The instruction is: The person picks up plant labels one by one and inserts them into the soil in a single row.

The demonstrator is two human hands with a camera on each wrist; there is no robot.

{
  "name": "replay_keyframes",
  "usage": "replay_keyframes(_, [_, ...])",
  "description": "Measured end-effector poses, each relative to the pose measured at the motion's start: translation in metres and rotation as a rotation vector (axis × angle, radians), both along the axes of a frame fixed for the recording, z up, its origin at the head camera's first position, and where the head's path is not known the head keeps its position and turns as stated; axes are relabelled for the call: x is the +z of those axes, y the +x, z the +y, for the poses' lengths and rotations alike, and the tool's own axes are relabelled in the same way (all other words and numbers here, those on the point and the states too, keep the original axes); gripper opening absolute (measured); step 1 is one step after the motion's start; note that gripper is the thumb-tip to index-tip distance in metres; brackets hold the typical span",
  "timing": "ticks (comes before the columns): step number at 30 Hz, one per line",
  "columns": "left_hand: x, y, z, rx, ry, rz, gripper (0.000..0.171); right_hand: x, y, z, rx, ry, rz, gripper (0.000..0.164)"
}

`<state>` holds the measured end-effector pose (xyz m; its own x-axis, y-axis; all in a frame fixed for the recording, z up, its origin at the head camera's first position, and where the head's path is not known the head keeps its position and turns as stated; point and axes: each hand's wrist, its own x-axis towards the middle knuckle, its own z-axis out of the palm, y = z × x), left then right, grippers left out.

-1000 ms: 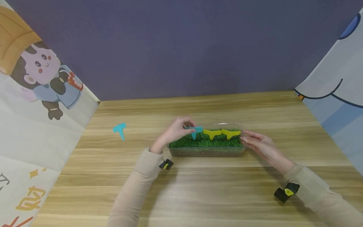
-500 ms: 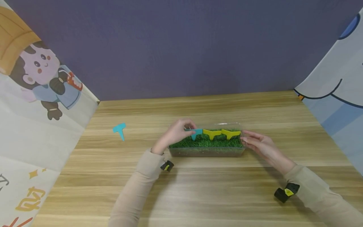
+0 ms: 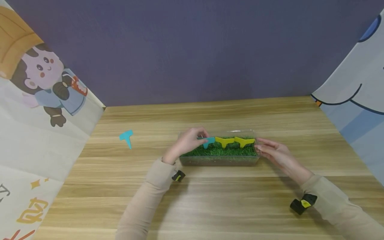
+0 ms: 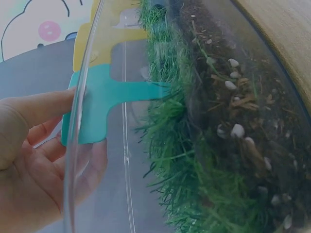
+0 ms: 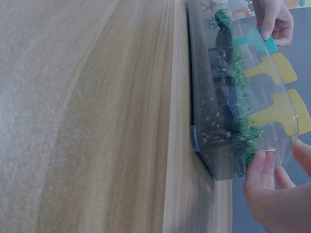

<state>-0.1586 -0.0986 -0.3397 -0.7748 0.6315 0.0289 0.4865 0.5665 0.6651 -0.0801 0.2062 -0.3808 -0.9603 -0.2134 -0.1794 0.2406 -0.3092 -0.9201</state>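
A clear planter box (image 3: 219, 162) with green grass (image 3: 223, 152) over dark soil (image 4: 238, 107) stands on the table. My left hand (image 3: 187, 141) pinches the crossbar of a blue T-shaped plant label (image 3: 209, 141) between thumb and fingers. In the left wrist view, that label's stem runs down into the grass. Beside it, two yellow plant labels (image 3: 224, 142) stand upright in the grass towards the right end. There my right hand (image 3: 280, 157) grips the box's end wall, thumb and fingers on it in the right wrist view.
Another blue T-shaped label (image 3: 127, 137) lies flat on the wooden table (image 3: 228, 203), left of the box. A dark blue panel (image 3: 192, 53) rises behind the table. Printed cartoon sheets (image 3: 39, 140) border both sides.
My left hand has shifted slightly right and towards me, and the blue label it pinches now sits a little lower in the grass. The right hand and box have stayed put.
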Motion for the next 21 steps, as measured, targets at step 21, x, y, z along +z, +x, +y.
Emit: replay_keyframes(21, [-0.002, 0.0016, 0.0049, -0.024, -0.011, 0.042, 0.009, -0.0013, -0.0001, 0.0002, 0.003, -0.001, 0.011, 0.028])
